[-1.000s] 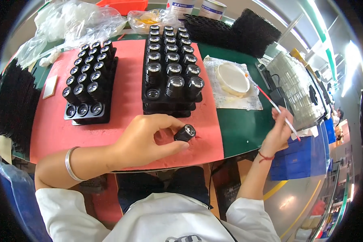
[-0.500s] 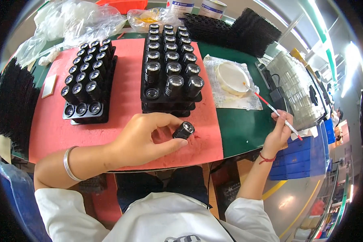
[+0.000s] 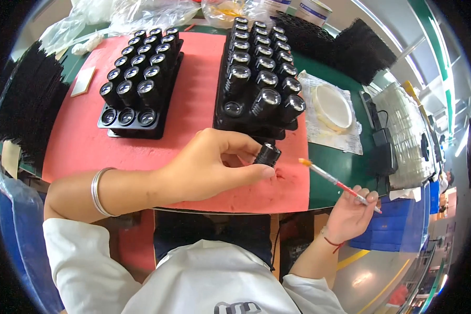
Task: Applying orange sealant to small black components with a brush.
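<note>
Black and small, a round lens barrel sits between the thumb and fingers of the left hand. The hand is curled snug around it, just above the red mat, right in front of the nearer edge of the big black tray. The glass end of the barrel points up and a bit to the right.

The right hand is off to the right, past the edge of the table. It pinches a thin stick — white and red, with an orange tip. The tip points left at the barrel and is close to it, but does not touch it. The stick lies over the green table top.

The big black tray is full of rows of shiny lens barrels standing up. One hole at its front left has no tall barrel in it. A second black tray lies to the left on the same red mat — it has more barrels, and its front row of holes looks low and flat.

A silver bangle goes around the left wrist. A round white dish rests on a sheet of paper to the right of the big tray. A blue bin sits low on the right, near the right hand.
</note>
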The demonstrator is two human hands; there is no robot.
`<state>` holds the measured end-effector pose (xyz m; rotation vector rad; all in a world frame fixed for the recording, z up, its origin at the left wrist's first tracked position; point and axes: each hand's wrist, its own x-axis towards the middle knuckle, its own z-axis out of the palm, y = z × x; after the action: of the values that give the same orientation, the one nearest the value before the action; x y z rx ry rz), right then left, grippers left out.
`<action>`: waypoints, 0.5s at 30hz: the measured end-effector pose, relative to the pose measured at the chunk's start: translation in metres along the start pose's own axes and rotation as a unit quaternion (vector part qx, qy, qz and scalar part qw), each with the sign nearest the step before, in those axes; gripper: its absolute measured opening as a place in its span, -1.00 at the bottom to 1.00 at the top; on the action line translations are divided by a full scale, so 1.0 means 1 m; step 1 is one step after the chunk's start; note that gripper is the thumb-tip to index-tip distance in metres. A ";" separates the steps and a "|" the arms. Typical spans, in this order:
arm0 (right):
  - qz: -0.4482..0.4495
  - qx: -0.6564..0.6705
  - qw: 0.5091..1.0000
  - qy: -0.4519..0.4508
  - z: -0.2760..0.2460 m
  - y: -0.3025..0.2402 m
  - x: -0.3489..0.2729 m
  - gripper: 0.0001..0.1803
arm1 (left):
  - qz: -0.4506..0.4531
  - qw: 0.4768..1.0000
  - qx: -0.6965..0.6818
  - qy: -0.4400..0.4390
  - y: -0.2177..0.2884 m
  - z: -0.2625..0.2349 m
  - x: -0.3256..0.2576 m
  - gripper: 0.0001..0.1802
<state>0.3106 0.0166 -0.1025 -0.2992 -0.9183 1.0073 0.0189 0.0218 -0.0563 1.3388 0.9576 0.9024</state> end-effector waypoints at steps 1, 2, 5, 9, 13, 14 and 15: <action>-0.009 -0.031 0.999 0.006 0.002 0.002 -0.002 -0.79 | -0.003 1.000 0.000 0.003 0.000 0.000 0.000 -0.67; -0.006 -0.029 1.000 0.006 0.004 0.004 -0.003 -0.79 | 0.009 1.000 -0.007 0.001 0.000 0.001 0.000 -0.69; -0.017 -0.069 0.997 -0.008 0.007 0.007 -0.004 -0.77 | 0.009 1.000 -0.011 -0.003 0.004 -0.001 0.000 -0.71; -0.022 -0.094 0.995 -0.032 0.005 0.007 -0.005 -0.76 | 0.000 1.000 -0.001 0.001 0.003 0.001 0.000 -0.72; -0.038 -0.128 0.991 -0.027 0.009 0.008 -0.006 -0.76 | 0.003 1.000 -0.016 -0.002 0.000 0.000 0.000 -0.71; -0.037 -0.128 0.991 -0.027 0.009 0.008 -0.005 -0.76 | 0.005 1.000 -0.028 -0.001 0.000 0.000 -0.001 -0.70; -0.039 -0.134 0.990 -0.034 0.008 0.008 -0.005 -0.76 | 0.007 0.999 -0.039 0.000 -0.001 0.000 -0.001 -0.69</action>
<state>0.2981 0.0152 -0.1049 -0.4538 -1.1217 0.8255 0.0184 0.0211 -0.0569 1.2813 0.9046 0.9410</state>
